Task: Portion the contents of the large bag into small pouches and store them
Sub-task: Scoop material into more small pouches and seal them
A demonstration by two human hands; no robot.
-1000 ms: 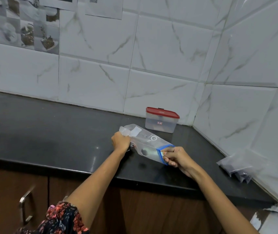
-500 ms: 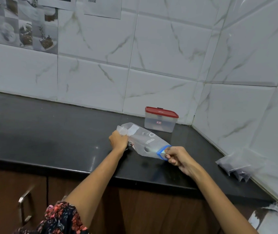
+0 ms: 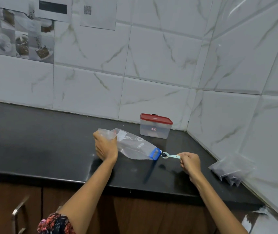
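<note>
On the dark tabletop (image 3: 33, 149) lies a clear large bag (image 3: 135, 146) with a blue-edged mouth. The left hand (image 3: 105, 146) grips its far end. The right hand (image 3: 189, 162) pinches a pale spoon (image 3: 169, 155) holding dark grains, just outside the mouth. Filled pouches (image 3: 228, 171) lean against the right wall; a red-lidded box (image 3: 155, 126) stands behind.

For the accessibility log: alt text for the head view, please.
The right hand holds a small scoop of dark grains at the blue mouth of a clear bag lying on a black counter; the left hand grips its other end. A red-lidded box stands behind.
</note>
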